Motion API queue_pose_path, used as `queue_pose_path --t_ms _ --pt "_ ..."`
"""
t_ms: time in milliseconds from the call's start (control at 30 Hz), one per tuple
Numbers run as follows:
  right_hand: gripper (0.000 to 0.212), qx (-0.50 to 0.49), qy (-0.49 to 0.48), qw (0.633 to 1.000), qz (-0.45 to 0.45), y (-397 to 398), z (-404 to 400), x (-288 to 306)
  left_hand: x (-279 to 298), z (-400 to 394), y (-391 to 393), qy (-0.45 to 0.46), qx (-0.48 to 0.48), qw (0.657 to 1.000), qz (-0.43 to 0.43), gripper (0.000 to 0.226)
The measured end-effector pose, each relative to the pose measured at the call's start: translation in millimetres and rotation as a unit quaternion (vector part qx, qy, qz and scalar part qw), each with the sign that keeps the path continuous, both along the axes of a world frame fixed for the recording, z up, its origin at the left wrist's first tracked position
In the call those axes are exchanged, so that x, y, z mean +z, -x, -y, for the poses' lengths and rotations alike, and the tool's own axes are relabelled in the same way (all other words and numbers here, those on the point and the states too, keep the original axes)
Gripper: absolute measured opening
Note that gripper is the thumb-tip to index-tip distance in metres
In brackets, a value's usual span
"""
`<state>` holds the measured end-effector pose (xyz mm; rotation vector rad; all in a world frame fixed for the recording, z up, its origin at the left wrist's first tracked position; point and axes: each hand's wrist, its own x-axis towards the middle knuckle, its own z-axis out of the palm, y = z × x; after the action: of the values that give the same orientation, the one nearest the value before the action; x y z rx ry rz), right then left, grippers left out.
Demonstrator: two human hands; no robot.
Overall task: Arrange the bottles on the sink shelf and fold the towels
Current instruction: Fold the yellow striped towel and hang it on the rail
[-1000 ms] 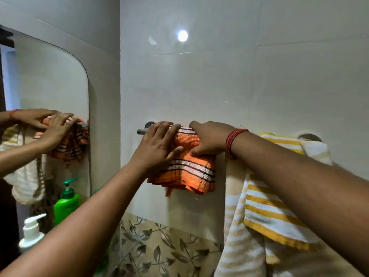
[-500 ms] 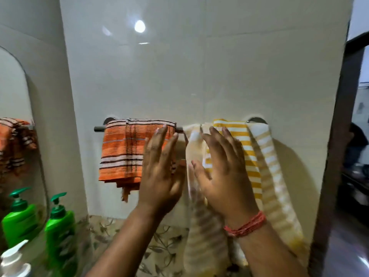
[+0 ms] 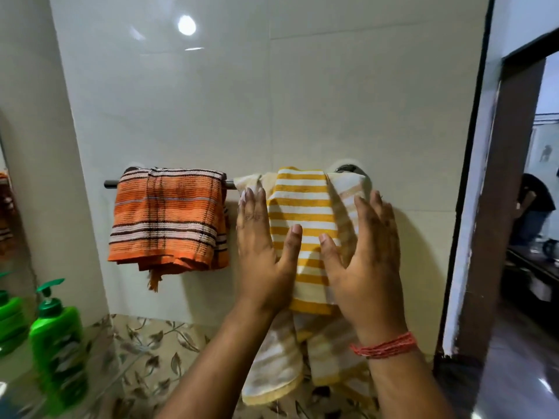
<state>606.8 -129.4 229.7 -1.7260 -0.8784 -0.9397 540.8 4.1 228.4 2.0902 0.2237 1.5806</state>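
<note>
Left hand (image 3: 262,252): centre of frame, fingers straight and together, palm flat against the left edge of the yellow striped towel (image 3: 302,225); grips nothing.
Right hand (image 3: 366,261): just right of centre, fingers spread and straight, pressing the towel's right side; a red thread band (image 3: 382,346) circles the wrist.
Green pump bottle (image 3: 57,343): lower left, upright, blurred, probably on the sink shelf.
Orange striped towel (image 3: 169,219): folded over the towel bar (image 3: 112,184), left of the hands.
Yellow striped towel: hangs from the same bar, against the white tiled wall (image 3: 242,101).

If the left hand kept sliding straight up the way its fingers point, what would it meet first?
Probably the towel rail: the left hand lies flat on the yellow striped towel, fingertips just below the fold over the rail. Depth is unclear.
</note>
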Motion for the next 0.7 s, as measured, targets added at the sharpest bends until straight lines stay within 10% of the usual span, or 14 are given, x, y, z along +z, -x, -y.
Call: queue_pose_path --t_ms 167,367,633,700 --pt "0.057 0.075 -0.032 0.996 -0.023 -11.1 -9.3 -6.8 -5.2 15.0 -7.9 0.103 -0.020 0.994 0.022 0.078" --pt "0.029 0.161 0.016 0.986 -0.042 -22.9 -21.2 -14.2 3.1 26.0 -13.0 0.150 0.032 0.987 0.054 0.010" --pt "0.032 0.331 0.088 0.939 -0.036 -7.7 -15.6 -42.1 -14.7 52.0 4.2 0.206 0.006 0.976 0.063 0.012" --pt "0.037 0.471 0.024 0.866 -0.164 7.5 -22.9 -45.7 -22.7 57.8 11.7 0.219 0.023 0.974 0.051 0.027"
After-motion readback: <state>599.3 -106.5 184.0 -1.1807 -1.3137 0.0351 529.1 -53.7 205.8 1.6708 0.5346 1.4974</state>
